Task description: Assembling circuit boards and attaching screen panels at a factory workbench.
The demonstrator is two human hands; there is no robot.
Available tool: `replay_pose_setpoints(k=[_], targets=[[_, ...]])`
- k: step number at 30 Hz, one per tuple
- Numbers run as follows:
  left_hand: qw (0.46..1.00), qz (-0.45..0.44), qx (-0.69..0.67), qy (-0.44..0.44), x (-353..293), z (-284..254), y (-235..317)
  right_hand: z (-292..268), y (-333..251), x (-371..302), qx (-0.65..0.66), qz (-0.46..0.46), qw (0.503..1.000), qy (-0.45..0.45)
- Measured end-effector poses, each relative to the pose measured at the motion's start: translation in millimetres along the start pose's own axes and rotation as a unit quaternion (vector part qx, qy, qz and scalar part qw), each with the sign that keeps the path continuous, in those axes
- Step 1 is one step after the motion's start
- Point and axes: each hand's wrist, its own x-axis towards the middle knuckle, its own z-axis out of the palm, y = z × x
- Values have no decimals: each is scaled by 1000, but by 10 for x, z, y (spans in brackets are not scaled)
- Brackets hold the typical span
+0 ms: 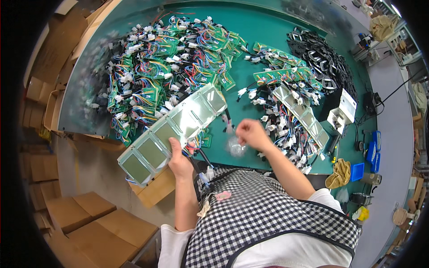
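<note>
My left hand (180, 161) grips a long circuit board with several grey display screens (167, 127), its thumb on the front face. The board tilts up to the right, above the table's near edge. Black cables with white connectors (207, 174) hang from it in front of my apron. To its right, my right hand (252, 135) is held over the green table with its fingers pinched. A blurred, crumpled piece of clear film (235, 146) shows just beside those fingertips; whether they hold it, I cannot tell.
Wired green circuit boards (152, 69) are heaped at the far left. More boards (281, 76) and a strip of screens (304, 117) lie on the right, near black plastic frames (319, 58) and a white-and-black device (342, 111). Cardboard boxes (103, 228) stand at the lower left.
</note>
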Motion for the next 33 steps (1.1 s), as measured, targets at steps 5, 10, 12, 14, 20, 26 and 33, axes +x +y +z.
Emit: replay_pose_setpoints(k=[5,10,12,14,20,26,33], targets=[[997,2,-72,-4,18,-52,76,215,833,-20,-407,-17,903,135],[998,-7,-49,-37,-20,-72,111,-146,-581,-256,-224,-178,945,160],[996,-58,-38,-63,-57,10,155,-52,-1019,-262,-274,-411,864,95],[993,-65,-30,-89,-112,126,213,9,-1197,-205,-351,-378,856,33],[985,-94,-38,-138,-168,163,218,-98,-1254,-70,-352,-291,885,-91],[988,-95,-28,-120,-144,157,220,-129,-1224,-30,-312,-309,892,-112],[996,-76,-38,10,-56,0,334,-336,-339,176,-283,-355,825,337]])
